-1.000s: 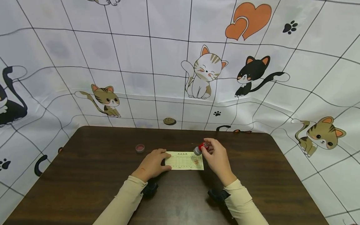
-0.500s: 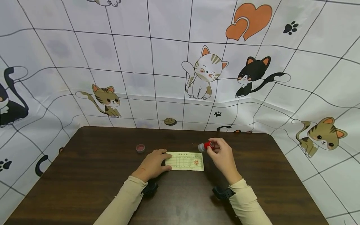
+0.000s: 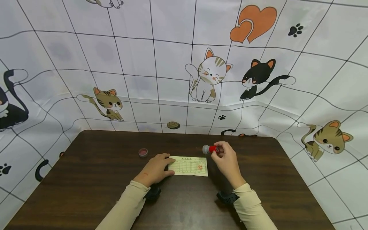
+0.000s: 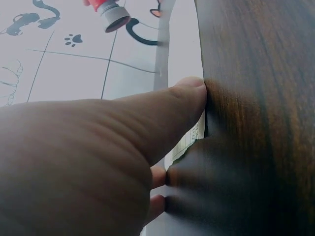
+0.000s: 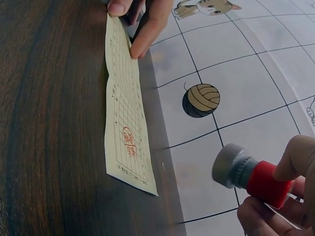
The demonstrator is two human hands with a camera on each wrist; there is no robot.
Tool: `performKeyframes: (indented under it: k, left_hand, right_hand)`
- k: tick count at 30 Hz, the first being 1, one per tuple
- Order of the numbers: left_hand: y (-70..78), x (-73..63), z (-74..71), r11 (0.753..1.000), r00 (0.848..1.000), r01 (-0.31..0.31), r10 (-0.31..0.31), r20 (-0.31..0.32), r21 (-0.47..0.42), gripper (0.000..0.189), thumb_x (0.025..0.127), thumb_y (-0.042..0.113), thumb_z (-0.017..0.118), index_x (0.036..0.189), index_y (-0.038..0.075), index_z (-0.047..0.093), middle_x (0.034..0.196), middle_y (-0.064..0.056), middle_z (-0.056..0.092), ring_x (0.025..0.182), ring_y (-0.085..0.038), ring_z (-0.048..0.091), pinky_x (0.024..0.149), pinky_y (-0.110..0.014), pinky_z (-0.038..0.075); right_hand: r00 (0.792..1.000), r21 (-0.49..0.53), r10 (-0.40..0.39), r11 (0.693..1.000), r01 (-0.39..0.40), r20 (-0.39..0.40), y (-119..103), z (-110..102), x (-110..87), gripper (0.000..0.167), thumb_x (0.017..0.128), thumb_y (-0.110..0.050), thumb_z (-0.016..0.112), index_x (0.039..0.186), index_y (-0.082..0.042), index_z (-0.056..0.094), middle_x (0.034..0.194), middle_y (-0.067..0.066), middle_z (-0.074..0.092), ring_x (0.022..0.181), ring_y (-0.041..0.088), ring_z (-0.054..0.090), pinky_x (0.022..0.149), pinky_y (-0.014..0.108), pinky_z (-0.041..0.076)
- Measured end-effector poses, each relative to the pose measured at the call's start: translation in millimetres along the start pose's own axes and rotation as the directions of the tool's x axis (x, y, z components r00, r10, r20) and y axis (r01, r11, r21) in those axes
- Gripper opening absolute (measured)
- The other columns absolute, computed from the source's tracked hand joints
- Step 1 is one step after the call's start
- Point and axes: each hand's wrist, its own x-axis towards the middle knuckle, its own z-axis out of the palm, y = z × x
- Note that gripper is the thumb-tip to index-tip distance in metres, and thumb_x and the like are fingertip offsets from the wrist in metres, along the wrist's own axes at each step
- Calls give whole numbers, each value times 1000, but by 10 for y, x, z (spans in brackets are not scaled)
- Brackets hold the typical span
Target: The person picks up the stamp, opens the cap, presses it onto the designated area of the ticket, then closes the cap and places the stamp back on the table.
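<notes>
A pale yellow printed form (image 3: 188, 166) lies on the table with a red stamp mark near its right end. My left hand (image 3: 156, 167) rests on the form's left end, thumb at the near edge and fingers at the far edge. In the right wrist view, my right hand (image 5: 290, 191) pinches the red handle of a hand stamp (image 5: 246, 172). The stamp's grey head points left, held above the table beyond the form's right end. From the left wrist view, the stamp (image 4: 114, 17) shows raised, and the left thumb presses the paper's edge.
A small round container (image 3: 142, 152) with dark red contents, like an ink pad, stands left of the form, beyond the left hand. Behind the brown table (image 3: 100, 172) hangs a white sheet (image 3: 138, 51) printed with cats and grid lines.
My right hand has lifted the stamp away from the form, to the right, and turned its head more leftward. The red mark is now uncovered. My left hand stays on the paper.
</notes>
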Motion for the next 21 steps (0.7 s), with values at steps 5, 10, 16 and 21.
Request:
performKeyframes:
  k: [5,10,16,21]
  left_hand:
    - [-1,7,3,1000,1000,-14,14,1,22,51,96,37,75,141,15,65,152,-18,51,141,-39,46,114,-57,40]
    - [-11,5,2,999,1000,-21,21,-3,37,53,96,39,75,141,15,65,152,-17,51,141,-39,47,113,-57,41]
    - [-32,-14,-2,1000,1000,-14,14,14,22,53,95,40,75,142,17,65,153,-16,50,142,-38,46,113,-57,41]
    - [-37,-12,-26,1000,1000,-8,8,26,-1,53,96,41,74,142,16,64,154,-16,50,142,-38,46,113,-57,41]
  right_hand:
    - [999,7,-17,1000,17,-28,-3,-6,2,27,87,3,69,114,1,66,108,13,67,89,24,69,80,39,62]
    - [999,28,-7,1000,8,-33,-16,6,7,26,87,3,69,113,0,67,106,13,68,89,22,69,77,27,60]
    - [1000,32,12,999,-11,-27,-46,12,3,25,87,1,69,111,-1,66,106,13,67,89,22,68,77,28,59]
    - [1000,24,16,1000,-16,-25,-35,12,2,26,87,1,69,113,-1,66,106,12,67,89,22,68,79,32,60]
